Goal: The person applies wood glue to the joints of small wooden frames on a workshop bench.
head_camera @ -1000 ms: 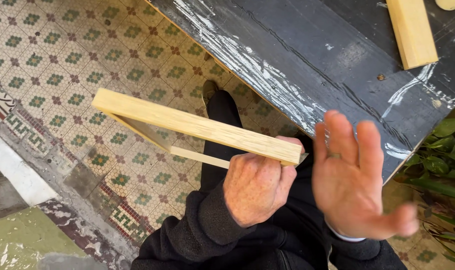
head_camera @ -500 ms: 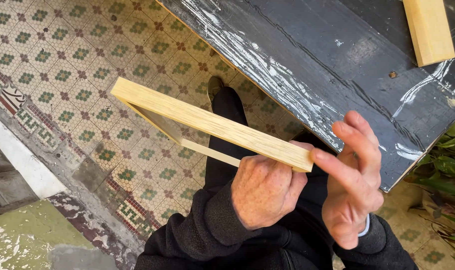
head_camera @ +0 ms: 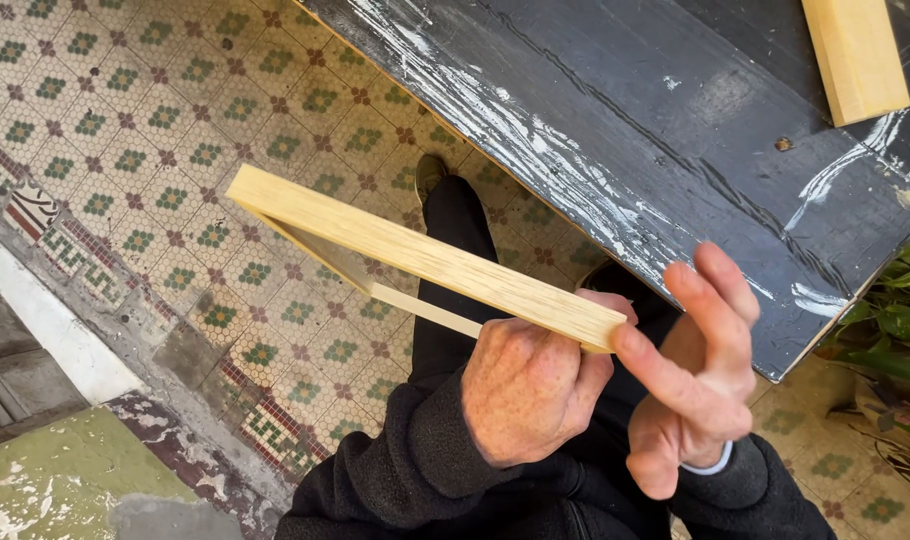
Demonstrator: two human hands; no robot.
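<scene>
My left hand (head_camera: 530,395) grips one end of a pale wooden frame piece (head_camera: 415,258), held edge-on and slanting up to the left above the tiled floor. A thinner strip of the same frame shows beneath its top edge. My right hand (head_camera: 690,375) is beside that held end, fingers spread, with the forefinger tip touching the end of the wood. It holds nothing. Both arms wear dark sleeves.
A black, white-scuffed table top (head_camera: 615,130) fills the upper right, with a second pale wood block (head_camera: 855,55) lying on it. Patterned floor tiles (head_camera: 145,150) spread to the left. Green plant leaves (head_camera: 900,320) sit at the right edge. My leg and shoe (head_camera: 430,175) are below.
My right hand has come in from the right, turning from a flat spread palm to a forefinger touching the wood's end. The frame has shifted slightly up and left.
</scene>
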